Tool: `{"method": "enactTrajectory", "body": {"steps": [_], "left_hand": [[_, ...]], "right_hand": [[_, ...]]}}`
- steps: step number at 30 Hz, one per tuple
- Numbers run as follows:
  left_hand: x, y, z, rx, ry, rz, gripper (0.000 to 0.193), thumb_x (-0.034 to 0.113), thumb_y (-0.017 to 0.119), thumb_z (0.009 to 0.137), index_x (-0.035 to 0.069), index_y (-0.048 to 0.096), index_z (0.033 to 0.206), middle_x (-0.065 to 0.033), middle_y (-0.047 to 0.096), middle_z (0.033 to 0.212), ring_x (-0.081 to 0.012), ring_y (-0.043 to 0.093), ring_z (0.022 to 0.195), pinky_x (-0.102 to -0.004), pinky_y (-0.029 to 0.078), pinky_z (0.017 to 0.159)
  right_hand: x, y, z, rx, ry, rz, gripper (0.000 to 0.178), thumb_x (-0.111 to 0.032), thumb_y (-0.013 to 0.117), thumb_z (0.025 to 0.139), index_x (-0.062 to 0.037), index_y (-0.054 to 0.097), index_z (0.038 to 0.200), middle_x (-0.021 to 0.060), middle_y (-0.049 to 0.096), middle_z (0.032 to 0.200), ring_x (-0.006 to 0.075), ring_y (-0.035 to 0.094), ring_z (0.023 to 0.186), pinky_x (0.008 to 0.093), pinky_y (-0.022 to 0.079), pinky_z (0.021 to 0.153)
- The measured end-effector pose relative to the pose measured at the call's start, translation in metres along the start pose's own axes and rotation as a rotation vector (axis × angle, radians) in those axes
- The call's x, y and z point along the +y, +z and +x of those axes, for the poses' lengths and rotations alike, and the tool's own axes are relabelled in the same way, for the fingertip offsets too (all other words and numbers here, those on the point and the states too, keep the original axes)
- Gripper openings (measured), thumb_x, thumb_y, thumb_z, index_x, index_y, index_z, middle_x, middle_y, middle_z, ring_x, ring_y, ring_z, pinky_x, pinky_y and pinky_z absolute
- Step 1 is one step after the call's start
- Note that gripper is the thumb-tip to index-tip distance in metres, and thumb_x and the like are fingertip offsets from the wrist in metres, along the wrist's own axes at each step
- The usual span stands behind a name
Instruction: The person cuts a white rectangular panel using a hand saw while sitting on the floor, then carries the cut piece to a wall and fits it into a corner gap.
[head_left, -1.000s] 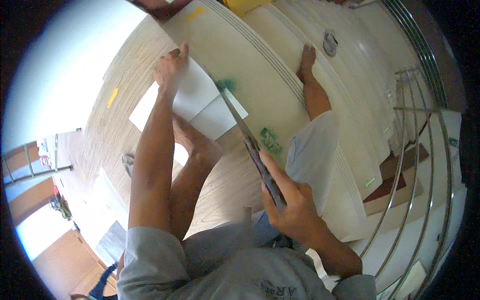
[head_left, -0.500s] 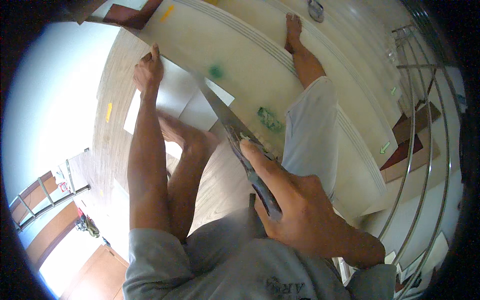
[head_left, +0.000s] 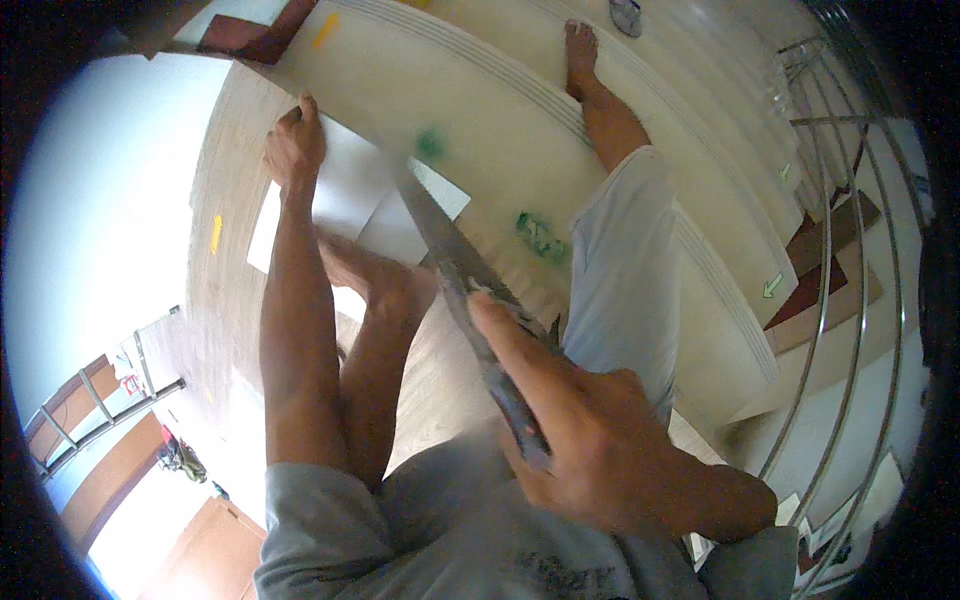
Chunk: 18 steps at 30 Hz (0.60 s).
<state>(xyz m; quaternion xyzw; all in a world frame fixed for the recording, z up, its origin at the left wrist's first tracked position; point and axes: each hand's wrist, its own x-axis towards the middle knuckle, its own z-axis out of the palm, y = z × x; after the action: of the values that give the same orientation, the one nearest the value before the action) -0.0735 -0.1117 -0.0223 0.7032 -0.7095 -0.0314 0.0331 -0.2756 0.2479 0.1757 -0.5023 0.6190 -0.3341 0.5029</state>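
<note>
A handsaw (head_left: 447, 235) with a long, tapering metal blade slants across the middle of the view. Its dark, worn handle is wrapped by my right hand (head_left: 600, 445), the thumb or forefinger stretched along the top. The blade's far end blurs over a smooth pale grey-white panel (head_left: 350, 170), near its right edge. My left hand (head_left: 296, 145) is closed at the panel's far left corner, thumb raised; its fingertips are partly hidden. One bare foot, partly hidden by my left forearm, rests on the panel.
Pale stair treads (head_left: 480, 110) with grooved edges and green stains descend on the right. My other foot (head_left: 580, 50) stands on a lower tread, near a slipper (head_left: 626, 15). A metal railing (head_left: 825, 260) curves at far right. Wood-look flooring (head_left: 232, 150) lies left.
My right hand has drawn the saw slightly back toward my body. My left hand stays at the panel's corner. The whole view has shifted a little.
</note>
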Motion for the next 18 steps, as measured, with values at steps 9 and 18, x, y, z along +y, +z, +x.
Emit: {"method": "enactTrajectory", "body": {"steps": [9, 18], "left_hand": [[0.010, -0.020, -0.013, 0.004, -0.005, -0.009, 0.063, 0.066, 0.038, 0.100, 0.021, 0.079, 0.118, -0.0194, 0.075, 0.114, -0.0402, 0.070, 0.110, -0.0491, 0.051, 0.098], [0.004, -0.035, -0.019, -0.021, 0.101, 0.007, 0.061, 0.065, 0.040, 0.101, 0.022, 0.076, 0.124, -0.0210, 0.075, 0.113, -0.0388, 0.071, 0.110, -0.0493, 0.054, 0.095]], "right_hand": [[-0.010, 0.013, 0.041, 0.021, 0.034, -0.068, 0.070, -0.001, 0.065, 0.087, 0.0045, 0.038, 0.151, 0.0348, 0.067, 0.104, 0.0497, 0.069, 0.090, 0.0528, 0.056, 0.077], [0.027, 0.038, 0.049, 0.252, -0.197, -0.103, 0.055, -0.002, 0.067, 0.091, 0.0015, 0.053, 0.144, 0.0285, 0.066, 0.083, 0.0396, 0.068, 0.067, 0.0406, 0.052, 0.065]]}}
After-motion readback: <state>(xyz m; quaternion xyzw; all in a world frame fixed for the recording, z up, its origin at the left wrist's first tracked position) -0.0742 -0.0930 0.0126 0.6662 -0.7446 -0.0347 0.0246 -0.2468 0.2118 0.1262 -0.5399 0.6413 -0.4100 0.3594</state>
